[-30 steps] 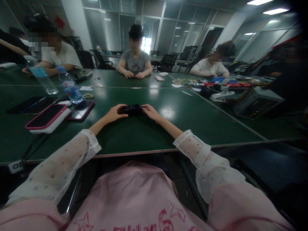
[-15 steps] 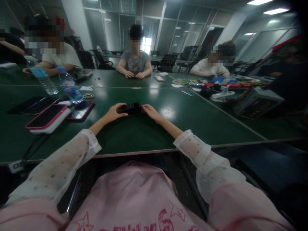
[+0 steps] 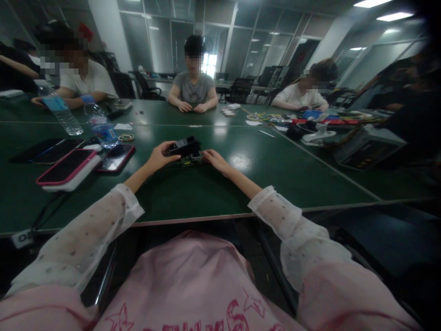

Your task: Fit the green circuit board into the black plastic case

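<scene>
Over the green table, my left hand (image 3: 161, 157) grips a black plastic cover (image 3: 185, 144) by its left end, thumb in front and fingers behind. The cover is tilted, its right end raised. Just beneath it lies a small circuit board (image 3: 191, 162) with a pale metallic part and a bit of yellow-green. My right hand (image 3: 217, 162) has its fingertips pinched together at the right end of the board. The underside of the cover and the board's left part are hidden.
To the left lie a pink-edged phone (image 3: 69, 168) on a white block, another phone (image 3: 116, 158), two water bottles (image 3: 103, 128) and a tape roll (image 3: 126, 137). A metal box (image 3: 370, 147) and tangled cables (image 3: 265, 116) sit right. A person (image 3: 193, 87) sits opposite, others at both sides.
The black cover has been raised and tilted by my left hand, separating from the circuit board, which now shows below it. My right hand has stayed nearly still.
</scene>
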`<state>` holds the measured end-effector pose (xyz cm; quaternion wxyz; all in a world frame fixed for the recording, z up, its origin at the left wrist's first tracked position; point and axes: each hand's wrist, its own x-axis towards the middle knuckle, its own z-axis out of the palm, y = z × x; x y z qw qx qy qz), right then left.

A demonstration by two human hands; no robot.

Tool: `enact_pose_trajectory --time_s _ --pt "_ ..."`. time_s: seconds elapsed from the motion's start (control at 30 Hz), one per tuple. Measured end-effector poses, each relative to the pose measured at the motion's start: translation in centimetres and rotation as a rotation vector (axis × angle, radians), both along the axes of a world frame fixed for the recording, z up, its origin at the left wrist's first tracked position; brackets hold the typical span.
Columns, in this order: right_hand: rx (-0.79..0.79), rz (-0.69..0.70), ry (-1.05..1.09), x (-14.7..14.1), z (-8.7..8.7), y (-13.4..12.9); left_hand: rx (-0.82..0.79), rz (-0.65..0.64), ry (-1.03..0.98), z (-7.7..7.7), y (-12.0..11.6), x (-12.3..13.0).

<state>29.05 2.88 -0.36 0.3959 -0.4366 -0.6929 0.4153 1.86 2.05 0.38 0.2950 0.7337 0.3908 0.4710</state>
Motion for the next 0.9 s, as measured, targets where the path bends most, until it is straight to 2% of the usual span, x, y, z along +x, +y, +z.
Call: enact_pose_trajectory --time_s 0.17,0.33,0.5,0.9 --pt "0.009 -0.005 -0.007 -0.1 0.2 -0.2 0.098 0.183 -0.033 -0.2 1.2 -1.6" --pt "0.025 -0.011 -0.023 -0.2 0.2 -0.2 0.08 0.361 0.157 -1.4 2.4 -3.5" --pt "0.024 0.002 -0.012 -0.1 0.1 -0.1 0.029 0.378 0.363 -2.5 2.6 -4.2" --pt "0.014 0.016 0.005 0.0 -0.1 0.1 0.058 0.392 0.426 -2.5 2.5 -4.0"
